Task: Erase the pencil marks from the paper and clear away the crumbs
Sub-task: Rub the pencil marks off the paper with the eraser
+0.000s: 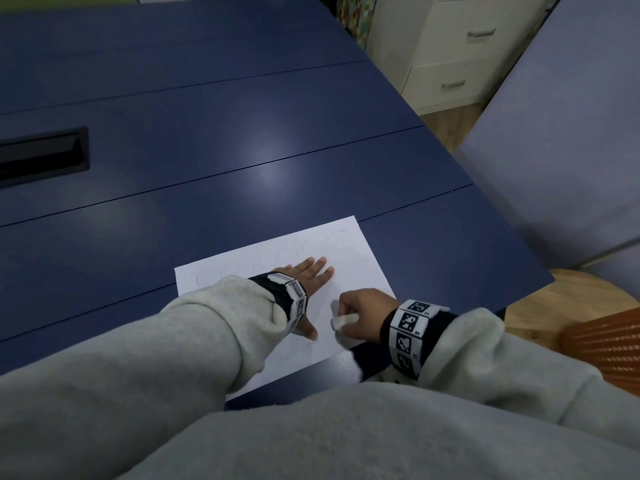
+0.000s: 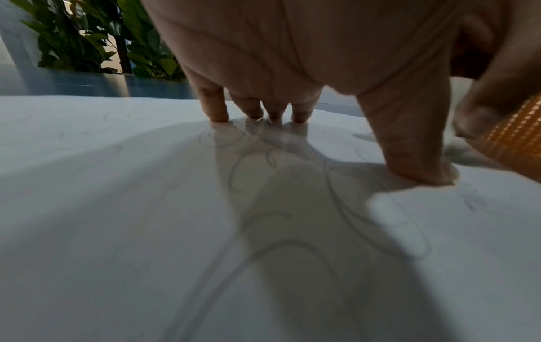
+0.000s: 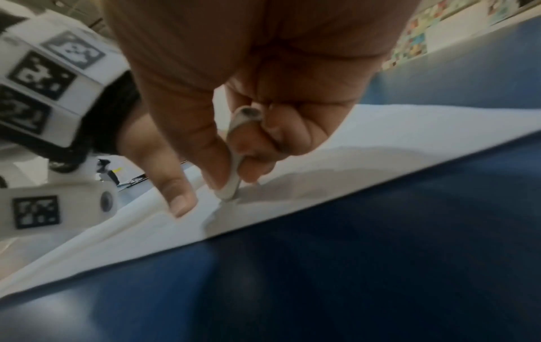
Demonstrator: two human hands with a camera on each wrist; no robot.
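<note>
- Erasing is in hand: right hand (image 1: 363,311) pinches the eraser (image 1: 344,320) on the paper (image 1: 353,258); left hand (image 1: 304,282) presses flat, fingers (image 2: 216,108) spread.
- Next, likely: rub the remaining pencil marks (image 2: 292,243).

Small handwriting seen at the upper right corner of the paper (image 1: 349,271), too faint to be read, no other text legible

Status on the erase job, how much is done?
Early. Done: little that shows; faint grey pencil loops cover much of the white paper sheet. In hand: left hand presses the sheet flat on the blue table; right hand grips a white eraser, tip on the paper. Left: most marks, then crumbs; none visible yet.
</note>
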